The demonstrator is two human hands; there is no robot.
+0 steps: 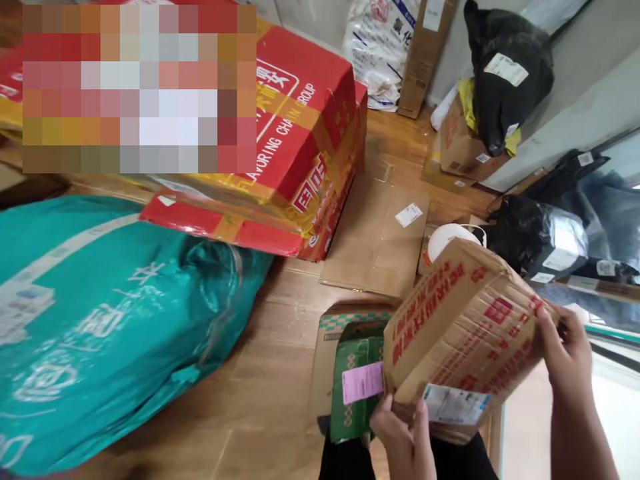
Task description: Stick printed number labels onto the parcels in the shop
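Observation:
A brown cardboard box (460, 327) with red print and a white shipping label sits tilted between my hands at the lower right. My left hand (403, 437) grips its near lower corner from below, fingers closed on the edge. My right hand (563, 343) clasps its right end, fingers curled round the corner. Just under the box lies a green carton (353, 390) with a pink label.
A large teal plastic sack (100, 320) fills the left. Stacked red and yellow cartons (300, 167) stand behind it. Flattened cardboard (375, 233) lies on the wooden floor. Black-wrapped parcels (540, 233) and brown boxes (460, 147) crowd the right wall. A white sack (380, 47) is at the back.

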